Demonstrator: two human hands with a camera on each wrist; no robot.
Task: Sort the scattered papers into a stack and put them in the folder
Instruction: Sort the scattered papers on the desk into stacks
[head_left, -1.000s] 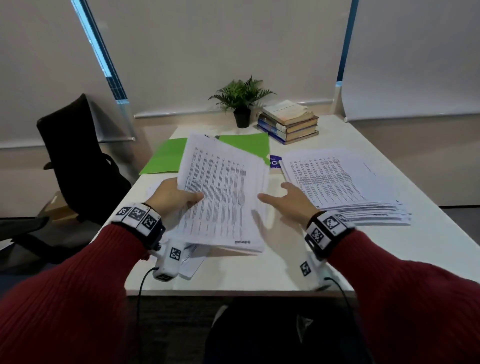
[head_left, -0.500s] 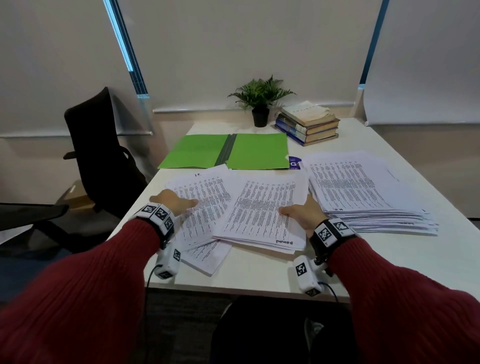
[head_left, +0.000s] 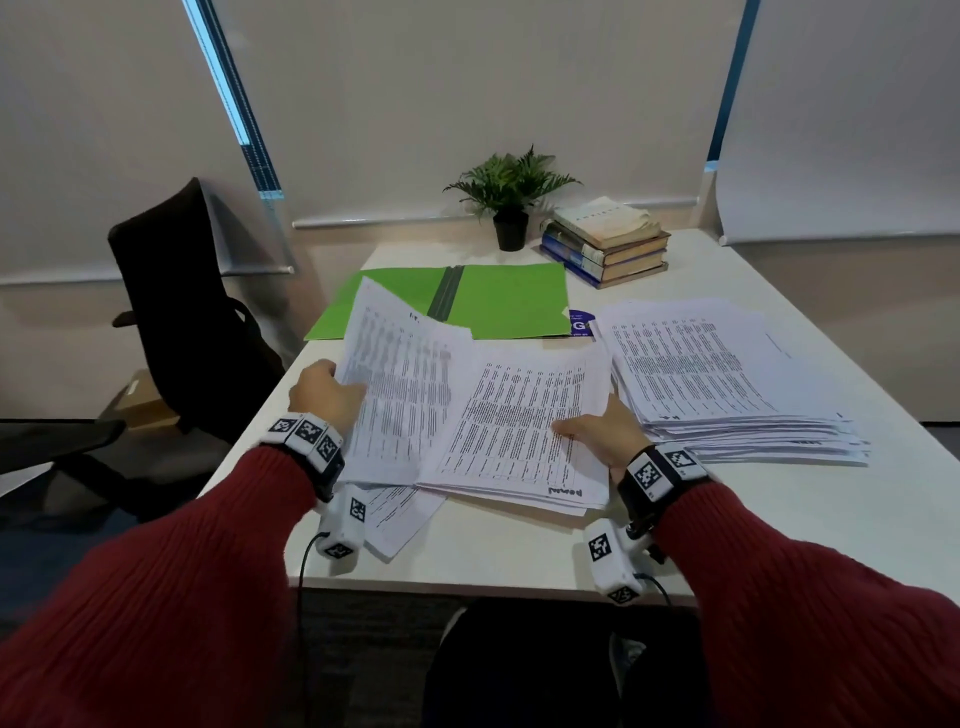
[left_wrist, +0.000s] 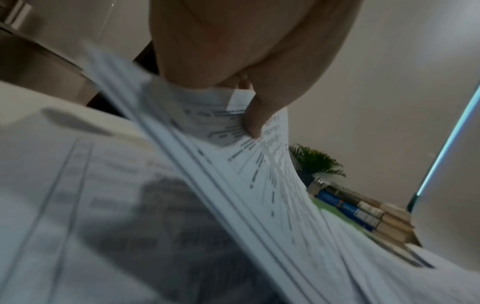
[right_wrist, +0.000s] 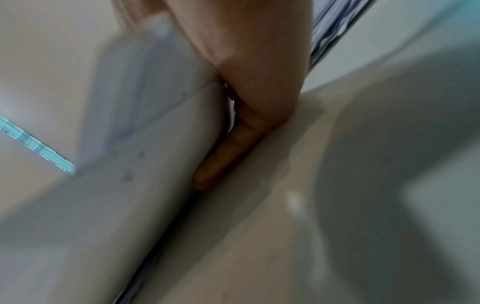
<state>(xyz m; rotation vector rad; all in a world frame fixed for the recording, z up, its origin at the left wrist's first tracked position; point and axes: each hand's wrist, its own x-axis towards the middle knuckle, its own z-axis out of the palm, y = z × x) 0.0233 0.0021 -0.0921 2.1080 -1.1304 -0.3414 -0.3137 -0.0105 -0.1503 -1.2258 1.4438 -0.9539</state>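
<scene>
An open green folder (head_left: 498, 299) lies flat at the back of the white table (head_left: 519, 556). My left hand (head_left: 337, 389) grips the left edge of a bundle of printed papers (head_left: 400, 395) and holds it tilted up off the table; in the left wrist view the thumb (left_wrist: 250, 121) pinches these sheets (left_wrist: 233, 185). My right hand (head_left: 582, 431) pinches the right edge of the middle paper stack (head_left: 519, 431), thumb on top. In the right wrist view its fingers (right_wrist: 221, 158) lie under that stack (right_wrist: 130, 185). A thick pile of papers (head_left: 727, 374) sits to the right.
A few loose sheets (head_left: 400, 514) stick out near the table's front edge under my left wrist. A potted plant (head_left: 511, 208) and a pile of books (head_left: 608, 244) stand at the back. A black office chair (head_left: 192, 322) is left of the table.
A second ago I held a bundle up in front of the folder. It then came down flat onto the table. Now my left hand lifts the left bundle's edge while my right hand stays on the middle stack.
</scene>
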